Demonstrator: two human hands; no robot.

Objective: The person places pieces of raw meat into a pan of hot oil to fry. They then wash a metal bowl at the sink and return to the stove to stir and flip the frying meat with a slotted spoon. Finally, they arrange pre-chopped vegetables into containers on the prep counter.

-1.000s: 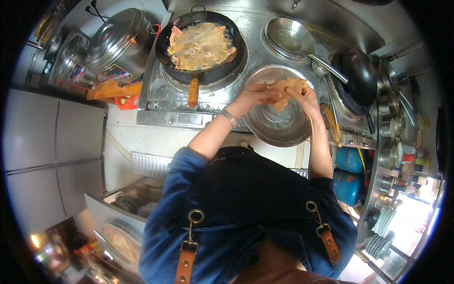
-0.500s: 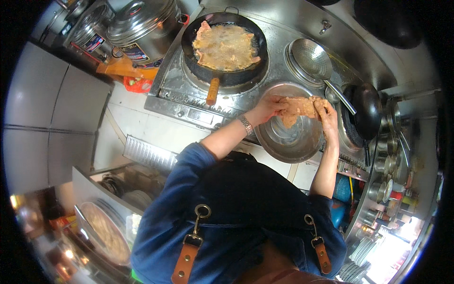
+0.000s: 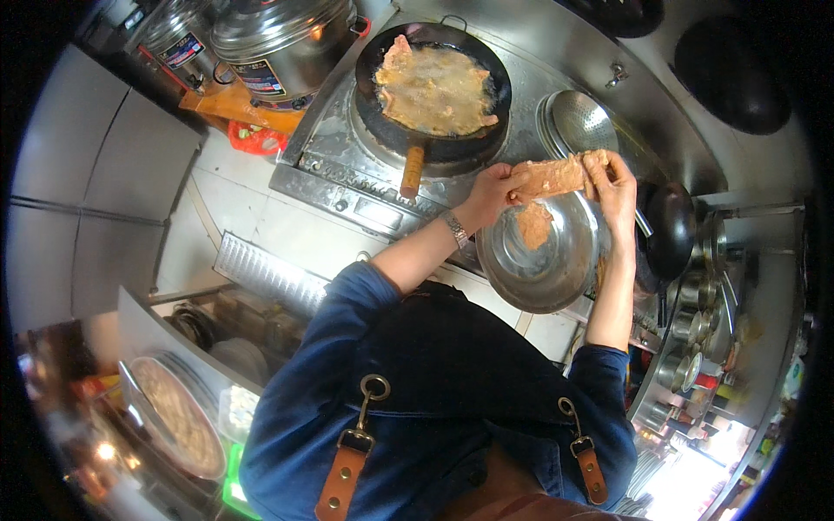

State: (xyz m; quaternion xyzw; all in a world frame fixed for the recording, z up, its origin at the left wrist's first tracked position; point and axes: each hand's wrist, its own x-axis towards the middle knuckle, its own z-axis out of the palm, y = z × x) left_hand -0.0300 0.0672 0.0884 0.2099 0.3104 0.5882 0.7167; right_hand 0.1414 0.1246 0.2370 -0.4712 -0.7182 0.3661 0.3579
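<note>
Here, the left hand [image 3: 493, 193] and the right hand [image 3: 615, 187] are apart from each other, each clamped on one end of a strip of meat [image 3: 553, 179], orange-brown and uneven on its surface. The strip stretches level between them, above the far side of a round steel bowl [image 3: 539, 286], the reference for the other positions. A smaller flap of meat [image 3: 534, 226] shows over the inside of the bowl; whether it hangs from the strip or lies on the steel cannot be told. A metal wristwatch [image 3: 453, 227] circles the left wrist, just left of the bowl. Farther away and to the left of the bowl, a black pan [image 3: 368, 82] sits on the stove [image 3: 328, 139], its wooden handle [image 3: 413, 169] pointing back toward the person; within it, a broad, pale piece of food [image 3: 439, 91] lies in bubbling oil. Beyond the bowl rests a perforated strainer [image 3: 586, 122], its handle partly hidden by the right hand. To the right of the bowl stands a dark wok [image 3: 671, 230], tilted onto its side.
</note>
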